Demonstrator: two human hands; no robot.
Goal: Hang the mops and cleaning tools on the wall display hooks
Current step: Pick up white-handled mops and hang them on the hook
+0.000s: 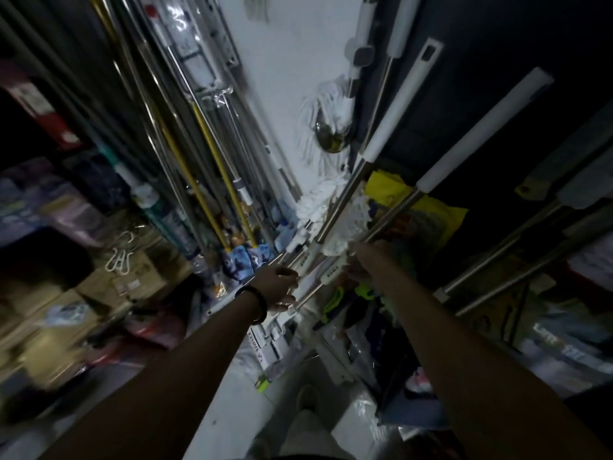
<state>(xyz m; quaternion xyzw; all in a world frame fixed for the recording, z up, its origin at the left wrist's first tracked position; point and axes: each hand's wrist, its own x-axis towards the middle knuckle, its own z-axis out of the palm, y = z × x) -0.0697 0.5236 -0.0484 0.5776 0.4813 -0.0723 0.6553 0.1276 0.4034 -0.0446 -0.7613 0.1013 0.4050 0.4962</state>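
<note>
I look steeply down a white wall (282, 61) in dim light. Several steel mop handles with white grips (384, 127) lean out from a cluster near the floor. My left hand (280, 288), a dark band at its wrist, is closed around the lower steel shaft of one mop (308, 295). My right hand (360, 263) reaches into the white mop strands (348, 224); its fingers are mostly hidden, so its grip is unclear. Another white string mop head (326, 127) hangs higher on the wall.
Yellow-handled and steel poles (199, 154) hang or lean at the left, with blue mop heads (245, 257) below. Cardboard boxes (99, 283) and white hooks (121, 254) sit at the left. A yellow bag (431, 214) and packaged goods crowd the right. My shoe (306, 396) stands on the pale floor.
</note>
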